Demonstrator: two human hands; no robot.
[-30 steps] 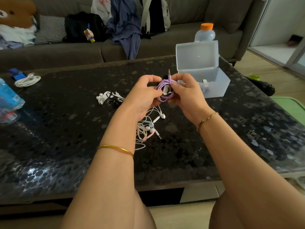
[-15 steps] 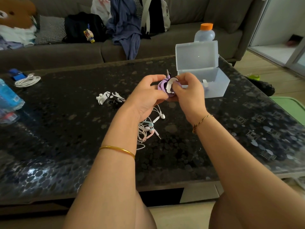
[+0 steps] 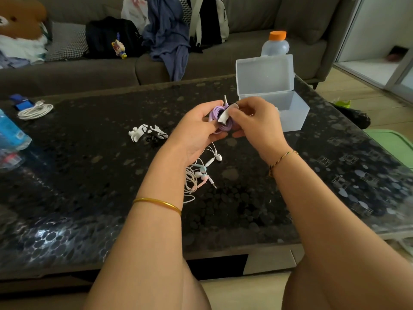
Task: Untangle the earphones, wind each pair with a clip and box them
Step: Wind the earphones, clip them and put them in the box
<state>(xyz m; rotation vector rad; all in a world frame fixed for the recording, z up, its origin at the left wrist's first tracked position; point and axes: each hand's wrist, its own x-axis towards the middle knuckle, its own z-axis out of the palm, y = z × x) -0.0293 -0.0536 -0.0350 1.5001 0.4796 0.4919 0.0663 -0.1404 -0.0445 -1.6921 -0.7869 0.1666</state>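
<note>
A coiled purple pair of earphones [image 3: 216,113] is held above the dark table, its jack plug pointing up. My left hand [image 3: 196,133] grips the coil from the left. My right hand [image 3: 254,121] pinches a white clip [image 3: 225,114] wrapped over the coil. Beneath my hands lies a tangle of white and pink earphones [image 3: 201,173]. Spare white clips [image 3: 146,132] lie to the left on the table. A clear plastic box [image 3: 292,113] stands open behind my right hand, its lid upright.
The table [image 3: 78,175] has a dark pebble-patterned glass top. A white coiled cable [image 3: 35,110] and a blue bottle [image 3: 11,133] sit at the far left. An orange-capped bottle [image 3: 276,44] stands behind the box. A sofa with bags and clothes runs along the back.
The white clip has been brought over the purple coil and folded around it. Both hands stayed close together above the table, shifting slightly.
</note>
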